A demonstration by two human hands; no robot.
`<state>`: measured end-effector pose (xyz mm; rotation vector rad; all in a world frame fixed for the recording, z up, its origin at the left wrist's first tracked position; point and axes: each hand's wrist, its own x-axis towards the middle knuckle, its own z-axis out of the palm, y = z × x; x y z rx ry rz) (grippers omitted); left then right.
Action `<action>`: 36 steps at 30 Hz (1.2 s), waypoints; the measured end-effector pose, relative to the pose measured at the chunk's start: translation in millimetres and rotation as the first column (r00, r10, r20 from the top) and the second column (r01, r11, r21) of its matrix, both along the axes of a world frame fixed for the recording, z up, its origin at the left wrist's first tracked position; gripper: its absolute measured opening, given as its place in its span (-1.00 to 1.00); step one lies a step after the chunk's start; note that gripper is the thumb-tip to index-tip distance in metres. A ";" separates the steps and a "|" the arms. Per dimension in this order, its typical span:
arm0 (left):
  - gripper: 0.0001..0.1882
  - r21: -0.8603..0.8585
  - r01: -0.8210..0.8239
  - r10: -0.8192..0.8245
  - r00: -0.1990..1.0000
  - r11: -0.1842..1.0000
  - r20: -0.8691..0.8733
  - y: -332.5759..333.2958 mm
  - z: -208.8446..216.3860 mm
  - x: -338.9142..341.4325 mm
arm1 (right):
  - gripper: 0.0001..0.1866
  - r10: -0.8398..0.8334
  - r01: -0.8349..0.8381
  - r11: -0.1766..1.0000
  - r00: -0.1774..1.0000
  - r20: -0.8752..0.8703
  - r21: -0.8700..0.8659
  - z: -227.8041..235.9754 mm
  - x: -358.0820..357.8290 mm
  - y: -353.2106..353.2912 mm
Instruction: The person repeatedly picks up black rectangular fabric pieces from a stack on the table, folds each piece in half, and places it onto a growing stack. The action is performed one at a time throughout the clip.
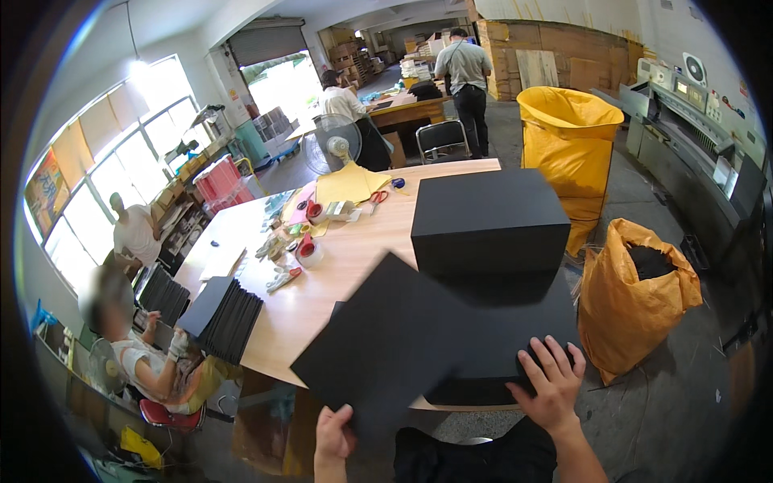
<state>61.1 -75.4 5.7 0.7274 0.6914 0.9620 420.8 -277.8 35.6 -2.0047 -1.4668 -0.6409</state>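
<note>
My left hand (pixel 335 439) is closed on the lower corner of a black sheet (pixel 385 334), thumb on top. The sheet is tilted above the table edge and slightly blurred. With fingers spread, my right hand (pixel 551 382) lies on the near right corner of a low black stack (pixel 511 322). Behind that stack stands a taller black stack (pixel 491 211) with an even top and front. The held sheet covers part of the low stack's left side.
On the wooden table (pixel 362 233) are scissors (pixel 378 199), tape rolls (pixel 307 251) and yellow paper (pixel 346 183). Fanned black sheets (pixel 225 318) lie at left beside a seated person (pixel 153 362). Orange sacks (pixel 636 306) stand right; other people are farther back.
</note>
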 end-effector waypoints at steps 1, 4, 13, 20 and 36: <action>-0.50 0.054 -0.061 0.059 0.998 0.997 0.030 16.9 -19.0 -11.3 | -0.47 0.005 -0.005 1.000 1.000 -0.012 -0.008 1.2 -1.1 -0.1; -0.53 0.105 -0.158 0.149 0.985 0.982 0.088 65.4 -88.7 -32.3 | -0.47 0.014 -0.014 1.000 1.000 0.018 -0.005 1.5 -1.0 3.1; -0.68 -0.304 -0.191 0.179 0.982 0.933 -0.067 129.3 -222.8 -43.1 | -0.46 0.013 -0.012 1.000 0.999 0.031 -0.024 -0.3 0.7 3.2; -0.64 -0.327 -0.141 0.144 0.989 0.934 -0.017 128.9 -214.2 -41.9 | -0.44 0.017 -0.016 1.000 1.000 0.011 -0.025 2.9 -1.2 0.4; -0.61 -0.136 0.108 -0.156 0.204 0.985 -0.966 130.6 -123.1 -70.5 | -0.75 0.074 0.056 0.920 0.947 -0.312 0.387 8.1 24.3 -47.4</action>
